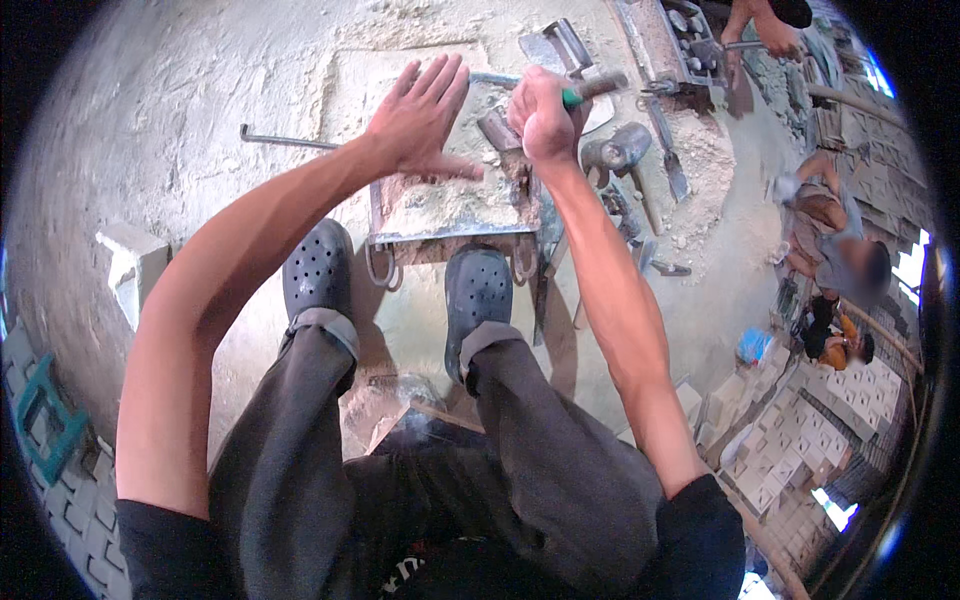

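Observation:
My left hand is spread flat, fingers apart, above the near tray-like metal mould, which holds pale crumbly powder. It appears to hold nothing. To its right, my right hand is closed round a green-handled tool; the fist hides most of it, so its kind is unclear. A flat brownish metal piece shows just below the fist; whether it belongs to the tool I cannot tell. The mould has loop handles at its near corners, close to my shoes.
Beside my right forearm lie a mallet, a narrow trowel and other hand tools. A metal rod lies left, near a pale block. Another person's hand is over a tool-filled box. More people sit at right by stacked tiles.

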Demonstrator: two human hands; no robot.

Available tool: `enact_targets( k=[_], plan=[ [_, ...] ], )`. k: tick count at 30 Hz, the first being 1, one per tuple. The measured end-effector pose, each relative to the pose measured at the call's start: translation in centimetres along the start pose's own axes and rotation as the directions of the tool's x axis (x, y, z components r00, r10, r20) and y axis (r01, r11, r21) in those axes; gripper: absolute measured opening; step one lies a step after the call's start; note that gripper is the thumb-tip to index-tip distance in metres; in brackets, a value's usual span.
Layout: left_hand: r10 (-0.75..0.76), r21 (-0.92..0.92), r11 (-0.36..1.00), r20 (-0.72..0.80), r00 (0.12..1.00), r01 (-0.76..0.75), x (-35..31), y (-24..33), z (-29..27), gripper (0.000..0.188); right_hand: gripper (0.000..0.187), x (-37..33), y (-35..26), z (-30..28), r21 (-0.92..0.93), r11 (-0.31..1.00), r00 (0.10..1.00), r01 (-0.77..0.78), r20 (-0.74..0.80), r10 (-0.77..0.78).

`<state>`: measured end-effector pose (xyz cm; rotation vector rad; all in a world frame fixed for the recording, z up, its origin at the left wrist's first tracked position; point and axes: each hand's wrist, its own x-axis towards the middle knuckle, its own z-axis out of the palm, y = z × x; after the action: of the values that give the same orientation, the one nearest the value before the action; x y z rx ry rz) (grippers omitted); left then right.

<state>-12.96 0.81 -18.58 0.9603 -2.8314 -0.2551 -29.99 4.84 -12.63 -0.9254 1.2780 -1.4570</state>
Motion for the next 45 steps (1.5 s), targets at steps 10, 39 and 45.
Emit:
enact_targets(
  k=[10, 39, 45],
  plan=[
    [-0.079, -0.066, 0.994, 0.075, 0.994, 0.084, -3.5, 2.6, -0.4, 0.121, 0.043, 1.2, 2.3, 0.0, -0.3, 0.871, 0.921, 0.39, 0.133, -0.367],
    [0.247, 0.136, 0.936, 0.407, 0.88, -0.325, 4.2, -2.7, -4.6, 0.121, 0.041, 0.5, -2.2, 0.4, 0.195, 0.977, 0.893, 0.08, -0.449, 0.016],
    [0.165, 0.103, 0.972, 0.351, 0.922, -0.213, 6.3, -2.1, -3.1, 0.131, 0.043, 0.2, 0.3, -0.9, -0.011, 0.994, 0.941, 0.107, -0.321, -0.105]
  ],
)
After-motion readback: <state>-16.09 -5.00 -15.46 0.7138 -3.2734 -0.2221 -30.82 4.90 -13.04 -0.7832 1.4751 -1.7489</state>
